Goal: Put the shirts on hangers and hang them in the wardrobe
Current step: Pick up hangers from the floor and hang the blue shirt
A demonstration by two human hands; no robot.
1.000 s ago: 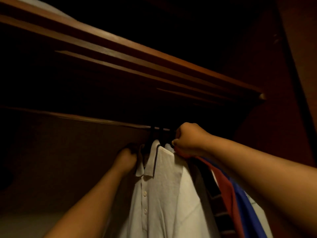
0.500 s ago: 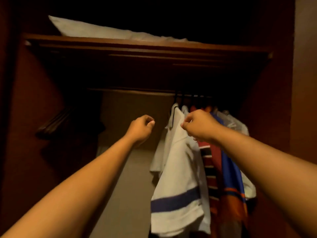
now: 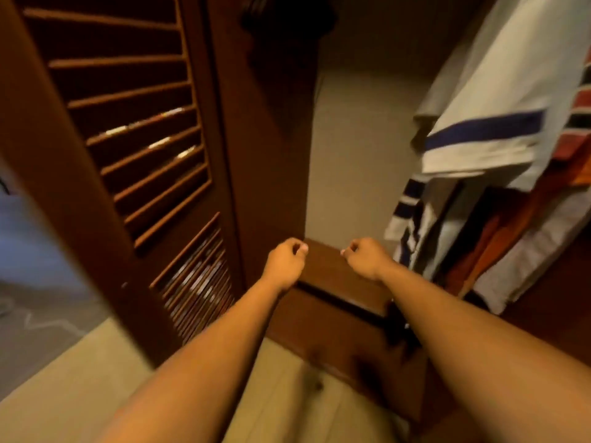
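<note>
Both hands are pulled back from the rail now, and the view is swung down and left, away from the hanger hooks seen a moment ago. The left hand is held low in front of the wardrobe's wooden base, fingers loosely curled, nothing held in its grip. The right hand is carried the same way just beside it, fingers curled in on air, nothing pinched. A second ago the right hand was clamped at the collar of the white shirt and the left was tucked up by the hanger; half a second ago both were already released and drawn off.

The white shirt, marked by its navy stripe, is left hanging at the right of the wardrobe, its hem free and well apart from both hands. Behind it the other striped and orange shirts are seen packed close; their hangers and the rail are out of view, so the seating of the hooks cannot be checked from here. The louvred door is stood open at the left, with pale floor below.

So this shirt is judged hung and let go. With both hands free and the gaze dropped away, the next shirt is likely to be fetched; none is visible here.
</note>
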